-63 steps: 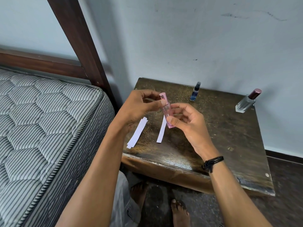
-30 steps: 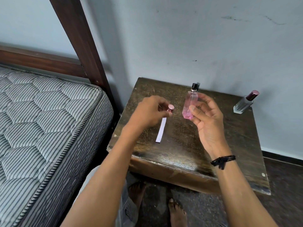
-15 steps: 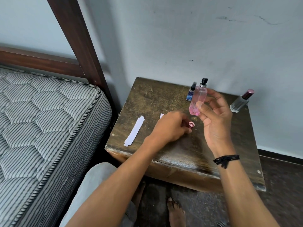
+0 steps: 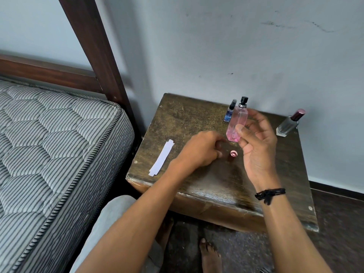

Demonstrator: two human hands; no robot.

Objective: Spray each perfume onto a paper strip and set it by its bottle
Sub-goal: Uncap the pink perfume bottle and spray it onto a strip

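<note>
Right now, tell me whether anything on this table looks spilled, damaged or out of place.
No spill shows. The pink cap sits loose on the table, off the pink bottle that the right hand holds. The table's top is scuffed and its front edge looks worn.

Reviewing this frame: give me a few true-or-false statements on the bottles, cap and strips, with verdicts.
1. The right hand holds the pink bottle with its sprayer bare. True.
2. The pink cap sits in the left hand. False: it rests on the table, beside that hand.
3. The paper strips lie near the table's left edge. True.
4. The blue bottle lies on its side. False: it stands upright at the back.
5. The clear bottle is uncapped. False: its dark red cap is on.
</note>
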